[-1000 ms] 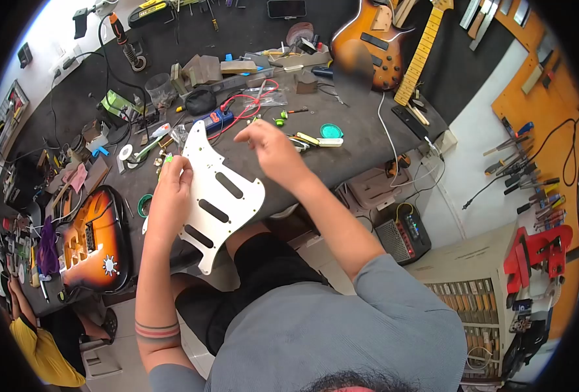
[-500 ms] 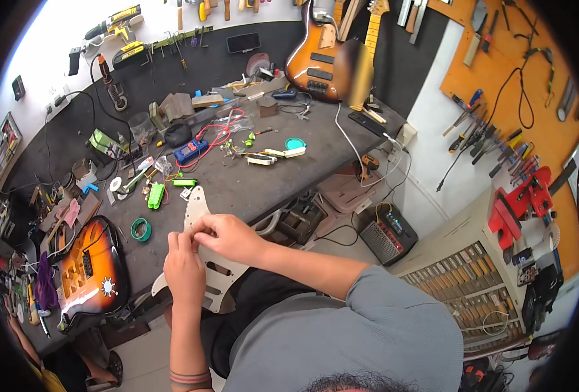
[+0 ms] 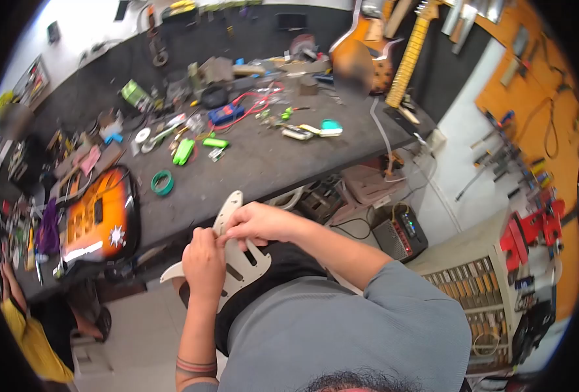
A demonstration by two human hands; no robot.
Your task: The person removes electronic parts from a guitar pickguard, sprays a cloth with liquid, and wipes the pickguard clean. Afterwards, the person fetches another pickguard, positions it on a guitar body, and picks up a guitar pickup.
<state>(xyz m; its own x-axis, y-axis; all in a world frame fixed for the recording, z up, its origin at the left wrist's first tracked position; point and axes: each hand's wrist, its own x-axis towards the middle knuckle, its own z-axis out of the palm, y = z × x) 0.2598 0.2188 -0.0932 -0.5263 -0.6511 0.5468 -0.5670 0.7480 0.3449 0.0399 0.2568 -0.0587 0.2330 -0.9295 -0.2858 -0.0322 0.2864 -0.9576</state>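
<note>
A white pickguard (image 3: 234, 277) with long dark slots lies above my lap, in front of the bench edge. Over its left part is my left hand (image 3: 204, 260), fingers bent and pressed together. My right hand (image 3: 260, 225) is closed in a pinch, its fingertips meeting those of the left hand above the pickguard. Anything small between the fingertips is hidden. The upper tip of the pickguard points toward the bench.
The dark bench (image 3: 204, 176) carries a sunburst guitar body (image 3: 103, 212), a green round container (image 3: 162, 183), bright green parts (image 3: 183, 151) and a blue meter (image 3: 226, 115). A co-worker in yellow (image 3: 31, 343) is at the lower left. An amplifier (image 3: 400, 232) stands below the bench.
The pickguard has come down from over the bench to my lap. My right hand, earlier apart in the air, has joined my left hand over it. The camera view has shifted.
</note>
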